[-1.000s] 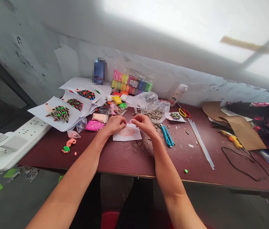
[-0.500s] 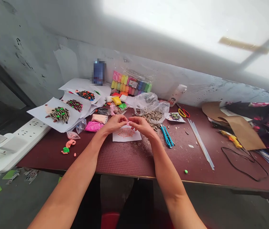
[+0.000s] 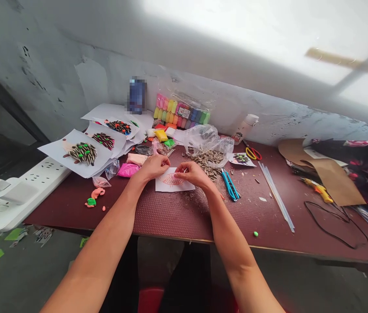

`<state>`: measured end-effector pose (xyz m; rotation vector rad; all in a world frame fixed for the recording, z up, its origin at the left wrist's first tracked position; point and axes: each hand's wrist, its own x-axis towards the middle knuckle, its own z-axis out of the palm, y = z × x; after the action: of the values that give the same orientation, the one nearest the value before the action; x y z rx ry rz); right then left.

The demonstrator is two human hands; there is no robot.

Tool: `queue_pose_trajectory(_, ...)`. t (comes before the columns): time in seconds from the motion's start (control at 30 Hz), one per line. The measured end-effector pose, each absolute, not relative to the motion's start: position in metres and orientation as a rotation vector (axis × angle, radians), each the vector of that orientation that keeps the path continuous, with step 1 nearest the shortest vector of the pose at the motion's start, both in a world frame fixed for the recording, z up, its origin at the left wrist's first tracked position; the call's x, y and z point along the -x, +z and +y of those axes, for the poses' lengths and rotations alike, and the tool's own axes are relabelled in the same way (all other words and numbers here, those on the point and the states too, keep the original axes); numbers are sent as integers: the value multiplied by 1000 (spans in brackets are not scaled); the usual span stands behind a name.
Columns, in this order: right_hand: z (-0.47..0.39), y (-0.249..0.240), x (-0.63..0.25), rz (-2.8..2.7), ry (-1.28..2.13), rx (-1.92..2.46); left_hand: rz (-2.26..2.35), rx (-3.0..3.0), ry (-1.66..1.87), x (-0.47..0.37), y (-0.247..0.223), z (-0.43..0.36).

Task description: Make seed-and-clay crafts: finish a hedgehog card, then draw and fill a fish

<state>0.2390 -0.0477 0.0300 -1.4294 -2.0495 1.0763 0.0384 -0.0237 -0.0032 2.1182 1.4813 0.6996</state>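
Note:
A small white sheet of paper (image 3: 164,188) with an orange hedgehog-like drawing lies at the table's middle. My right hand (image 3: 192,172) reaches over its upper right part, with thumb and forefinger pinched at a small pink bit of clay on the drawing. My left hand (image 3: 156,167) is closed at the sheet's upper left edge, fingertips pressed together; what they hold, if anything, is hidden. Just behind my right hand spreads a heap of striped sunflower seeds (image 3: 210,160), partly under a clear plastic bag (image 3: 200,137). Left of my left hand lies a bright pink clay pack (image 3: 128,170).
Paper sheets with seed hedgehogs (image 3: 84,153) are stacked at left beside a white power strip (image 3: 45,178). A teal cutter (image 3: 230,186), scissors (image 3: 253,153), clear glue sticks (image 3: 276,195) and a yellow glue gun (image 3: 320,191) with its cord lie at right. Clay packs (image 3: 180,114) lean on the wall.
My hands, together over the paper with pink clay between them, have parted. The left drew slightly left; the right came down onto the drawing. The view shifted slightly.

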Motion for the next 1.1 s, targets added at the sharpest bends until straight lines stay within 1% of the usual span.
queue_pose_trajectory(0.2, -50, 26, -230, -2168, 892, 1568, 1557, -2177, 630, -41, -3, -25)
queue_pose_trajectory(0.37, -57, 33, -227, -2222, 746, 1665, 1552, -2203, 619, -40, -2, -25)
queue_pose_trajectory(0.5, -57, 42, -233, -2222, 803, 1574, 1543, -2199, 615, -40, -2, -25)
queue_pose_trajectory(0.67, -56, 41, -234, -2212, 684, 1661, 1534, -2181, 614, -40, -1, -25)
queue_pose_trajectory(1.1, -62, 39, -229, -2206, 647, 1740, 1647, -2183, 699, -37, -4, -22)
